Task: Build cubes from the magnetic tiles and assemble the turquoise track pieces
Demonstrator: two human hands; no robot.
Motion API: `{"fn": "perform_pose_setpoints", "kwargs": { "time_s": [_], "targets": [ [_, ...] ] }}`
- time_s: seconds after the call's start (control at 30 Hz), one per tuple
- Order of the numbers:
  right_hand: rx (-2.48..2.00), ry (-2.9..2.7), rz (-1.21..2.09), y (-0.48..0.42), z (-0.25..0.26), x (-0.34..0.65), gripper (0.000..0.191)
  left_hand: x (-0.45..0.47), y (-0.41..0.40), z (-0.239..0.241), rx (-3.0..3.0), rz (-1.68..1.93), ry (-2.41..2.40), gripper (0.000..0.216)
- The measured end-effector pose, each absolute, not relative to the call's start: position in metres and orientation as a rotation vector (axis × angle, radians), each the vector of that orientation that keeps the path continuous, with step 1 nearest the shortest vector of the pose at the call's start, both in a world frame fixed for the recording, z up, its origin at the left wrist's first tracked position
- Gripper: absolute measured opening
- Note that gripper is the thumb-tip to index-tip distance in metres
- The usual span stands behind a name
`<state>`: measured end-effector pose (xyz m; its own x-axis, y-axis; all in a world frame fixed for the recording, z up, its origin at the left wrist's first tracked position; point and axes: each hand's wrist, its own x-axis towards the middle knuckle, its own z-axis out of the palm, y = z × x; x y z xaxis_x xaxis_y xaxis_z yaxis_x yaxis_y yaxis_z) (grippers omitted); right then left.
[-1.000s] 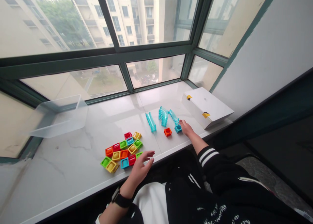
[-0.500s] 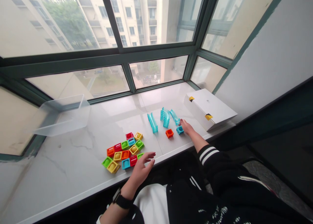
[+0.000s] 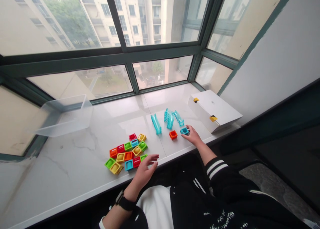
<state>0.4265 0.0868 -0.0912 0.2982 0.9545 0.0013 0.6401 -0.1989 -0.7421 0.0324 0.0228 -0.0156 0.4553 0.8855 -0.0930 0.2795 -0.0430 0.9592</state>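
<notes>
My right hand (image 3: 192, 135) pinches a small blue cube block (image 3: 184, 131) on the white marble sill (image 3: 75, 169), just right of an orange cube block (image 3: 173, 134). Behind them lie three translucent teal track pieces (image 3: 167, 119). My left hand (image 3: 144, 170) rests at the sill's front edge with fingers spread, holding nothing, right beside a cluster of several coloured cube blocks (image 3: 126, 152) in red, orange, yellow, green and blue.
A white cardboard box (image 3: 215, 110) with yellow-black tape lies at the right end of the sill. A clear plastic bin (image 3: 63, 115) stands at the back left by the window frame. A white wall rises on the right.
My right hand has drawn the blue cube a little toward me and away from the teal track pieces. My left hand has stayed in place.
</notes>
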Motion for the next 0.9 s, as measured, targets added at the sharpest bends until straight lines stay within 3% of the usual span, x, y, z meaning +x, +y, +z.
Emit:
{"fn": "perform_pose_setpoints", "kwargs": {
  "time_s": [0.17, 0.47, 0.7, 0.9],
  "targets": [
    [-1.934, -1.494, 0.568, 0.086, -0.091, 0.425, 0.062, 0.033, 0.021, -0.011, 1.577, 0.676, 1.043, 0.037],
    [-1.934, -1.549, 0.512, 0.091, -0.096, 0.427, 0.059, 0.026, 0.019, -0.014, 1.560, 0.718, 1.061, 0.037],
    [-1.952, -1.570, 0.489, 0.091, -0.094, 0.427, 0.059, 0.025, 0.018, -0.014, 1.543, 0.700, 1.054, 0.039],
    [-1.961, -1.475, 0.527, 0.080, -0.098, 0.425, 0.074, 0.021, 0.020, -0.017, 1.540, 0.712, 1.070, 0.041]
  ]
}}
